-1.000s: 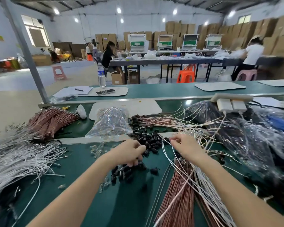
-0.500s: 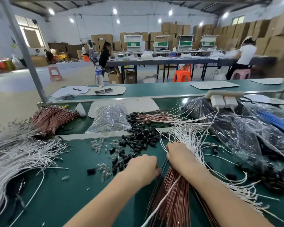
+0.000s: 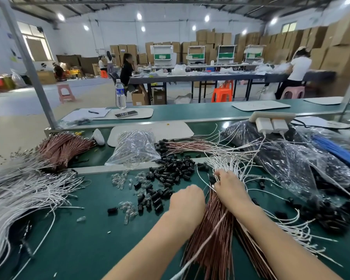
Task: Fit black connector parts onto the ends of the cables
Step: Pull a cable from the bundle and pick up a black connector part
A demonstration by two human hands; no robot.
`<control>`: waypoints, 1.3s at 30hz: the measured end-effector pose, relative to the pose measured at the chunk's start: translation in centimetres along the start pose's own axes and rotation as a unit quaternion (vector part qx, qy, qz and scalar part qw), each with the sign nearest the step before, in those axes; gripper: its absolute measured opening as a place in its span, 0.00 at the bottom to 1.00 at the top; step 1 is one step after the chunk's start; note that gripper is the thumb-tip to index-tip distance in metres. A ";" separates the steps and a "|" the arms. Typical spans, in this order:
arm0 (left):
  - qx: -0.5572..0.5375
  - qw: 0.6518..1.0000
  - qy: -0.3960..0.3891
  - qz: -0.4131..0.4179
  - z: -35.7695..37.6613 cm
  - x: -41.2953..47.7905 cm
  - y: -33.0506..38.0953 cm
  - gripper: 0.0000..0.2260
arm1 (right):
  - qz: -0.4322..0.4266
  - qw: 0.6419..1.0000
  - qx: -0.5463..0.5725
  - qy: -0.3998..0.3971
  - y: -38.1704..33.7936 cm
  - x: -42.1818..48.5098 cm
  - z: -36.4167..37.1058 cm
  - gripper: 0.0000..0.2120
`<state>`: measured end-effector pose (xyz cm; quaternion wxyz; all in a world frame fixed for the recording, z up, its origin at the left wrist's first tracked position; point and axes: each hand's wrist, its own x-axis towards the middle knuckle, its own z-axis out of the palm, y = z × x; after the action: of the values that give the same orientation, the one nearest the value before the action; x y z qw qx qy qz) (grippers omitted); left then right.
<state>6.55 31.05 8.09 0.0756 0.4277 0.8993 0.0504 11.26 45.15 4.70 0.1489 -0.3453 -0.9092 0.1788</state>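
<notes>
Whereas a second ago the left hand was laid on the loose black connector parts and the right hand was stretched out to the white cables, both have since been drawn in to the near end of the copper-coloured cables, which are fanned out on the green bench. The right fingers are curled over the bundle's tips, and some ends appear to be pinched there. The left hand is closed into a fist just beside it, knuckles up; whether a connector is held inside cannot be told. It is judged that a part has been picked up and a cable end chosen, so that the pressing-on is about to be done. The connector pile is left just beyond the left hand.
</notes>
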 end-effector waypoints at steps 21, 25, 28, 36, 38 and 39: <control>-0.795 0.526 0.284 -0.102 2.2 -1.9 -12.1 0.07 | -0.256 0.955 -0.036 -0.148 -5.0 -4.1 3.1 0.28; -0.790 0.520 0.315 -0.076 3.3 -1.0 -12.7 0.10 | -0.268 0.956 -0.040 -0.112 -5.0 -4.0 3.4 0.17; -0.728 0.587 0.350 -0.054 3.7 -0.3 -12.8 0.10 | -0.212 0.967 0.113 -0.088 -5.3 -3.2 3.5 0.11; -0.719 0.605 0.340 -0.029 4.2 0.0 -12.3 0.09 | 0.139 0.654 0.742 -0.045 -5.5 -0.7 4.8 0.12; -0.723 0.605 0.332 -0.033 4.1 0.2 -12.2 0.10 | 0.150 0.620 0.768 -0.050 -5.2 -0.4 4.9 0.13; -0.722 0.608 0.329 -0.035 4.2 0.2 -12.1 0.10 | 0.150 0.611 0.775 -0.051 -5.0 -0.3 4.9 0.12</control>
<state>-2.08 23.72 2.08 0.0606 0.1575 0.5505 0.8176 6.64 40.39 2.38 0.2852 -0.2228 -0.3728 0.8544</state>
